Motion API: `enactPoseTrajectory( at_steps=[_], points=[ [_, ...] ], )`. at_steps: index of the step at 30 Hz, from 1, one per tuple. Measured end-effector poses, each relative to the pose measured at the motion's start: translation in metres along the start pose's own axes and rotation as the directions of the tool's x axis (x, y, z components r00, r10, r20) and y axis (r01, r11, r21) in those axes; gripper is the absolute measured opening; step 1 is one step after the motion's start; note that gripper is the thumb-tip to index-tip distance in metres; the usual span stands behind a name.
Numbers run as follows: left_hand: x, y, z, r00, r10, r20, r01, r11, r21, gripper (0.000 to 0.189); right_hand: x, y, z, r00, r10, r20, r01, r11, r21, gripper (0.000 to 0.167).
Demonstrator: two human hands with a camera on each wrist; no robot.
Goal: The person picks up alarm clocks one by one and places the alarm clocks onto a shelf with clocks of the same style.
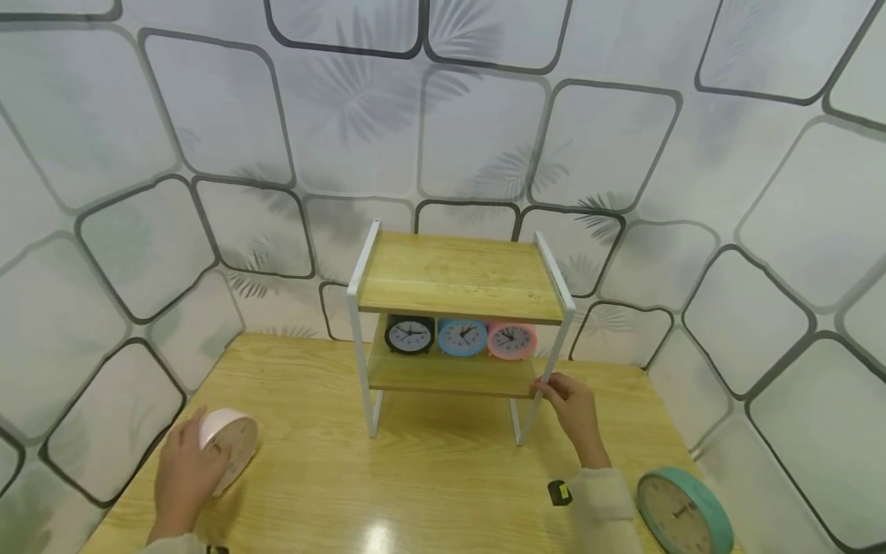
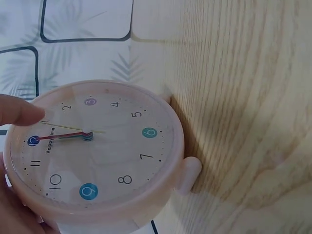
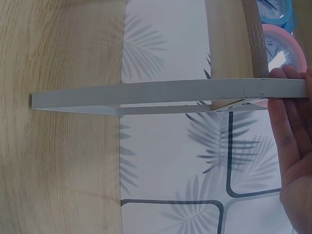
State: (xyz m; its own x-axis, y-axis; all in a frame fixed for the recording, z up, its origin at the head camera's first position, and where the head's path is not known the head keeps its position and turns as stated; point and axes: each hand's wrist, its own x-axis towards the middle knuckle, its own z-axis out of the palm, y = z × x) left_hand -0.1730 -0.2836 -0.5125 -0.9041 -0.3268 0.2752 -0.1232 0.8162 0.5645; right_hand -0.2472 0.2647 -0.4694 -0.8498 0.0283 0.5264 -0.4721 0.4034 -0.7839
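Observation:
My left hand [image 1: 185, 471] grips a pale pink alarm clock [image 1: 238, 450] at the left of the table, a finger lapping over its face near the 1. In the left wrist view the clock [image 2: 97, 161] has coloured 3, 6, 9 and 12 marks, and a stubby foot meets the wood. My right hand [image 1: 569, 408] holds the front right white leg of a small two-tier wooden shelf [image 1: 457, 273], fingers on both sides of the metal bar [image 3: 161, 92]. A black clock [image 1: 410, 335], a blue clock [image 1: 462, 337] and a pink clock [image 1: 512, 340] stand in a row on its lower board.
A teal clock [image 1: 699, 508] leans back near the table's right front corner, beside my right sleeve. Patterned white cloth [image 1: 360, 154] hangs behind and along both sides of the wooden table [image 1: 298, 462]. Under the lower board, white leg frames [image 1: 374, 415] reach the tabletop.

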Motion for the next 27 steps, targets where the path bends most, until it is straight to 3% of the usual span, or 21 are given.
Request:
enactPoseTrajectory(
  at_steps=[5, 9, 16, 19, 23, 27],
  points=[
    [-0.004, -0.002, 0.0, 0.999, -0.029, 0.03, 0.028, 0.999, 0.027, 0.063, 0.0, -0.001, 0.0, 1.0, 0.017, 0.01, -0.017, 1.0, 0.014, 0.008],
    [-0.005, -0.001, 0.001, 1.0, -0.019, 0.015, 0.018, 0.999, 0.05, 0.064, 0.0, -0.004, 0.0, 0.997, 0.068, 0.024, -0.068, 0.998, -0.004, 0.009],
    [-0.005, -0.001, 0.003, 1.0, -0.006, -0.015, 0.007, 0.999, 0.042, 0.067, 0.001, -0.017, 0.0, 0.997, 0.078, 0.029, -0.077, 0.996, -0.038, 0.006],
    [-0.006, -0.002, 0.004, 1.0, -0.025, -0.013, 0.025, 1.0, -0.016, 0.074, 0.001, -0.03, -0.001, 0.996, 0.078, 0.036, -0.076, 0.996, -0.054, 0.006],
    [-0.008, -0.004, 0.006, 0.995, -0.102, 0.009, 0.103, 0.984, -0.146, 0.082, 0.002, -0.04, -0.001, 0.995, 0.086, 0.043, -0.082, 0.994, -0.078, 0.006],
    [-0.014, -0.007, 0.007, 0.989, -0.142, 0.044, 0.148, 0.976, -0.162, 0.08, 0.002, -0.041, -0.001, 0.995, 0.093, 0.044, -0.089, 0.993, -0.072, 0.006]
  ],
)
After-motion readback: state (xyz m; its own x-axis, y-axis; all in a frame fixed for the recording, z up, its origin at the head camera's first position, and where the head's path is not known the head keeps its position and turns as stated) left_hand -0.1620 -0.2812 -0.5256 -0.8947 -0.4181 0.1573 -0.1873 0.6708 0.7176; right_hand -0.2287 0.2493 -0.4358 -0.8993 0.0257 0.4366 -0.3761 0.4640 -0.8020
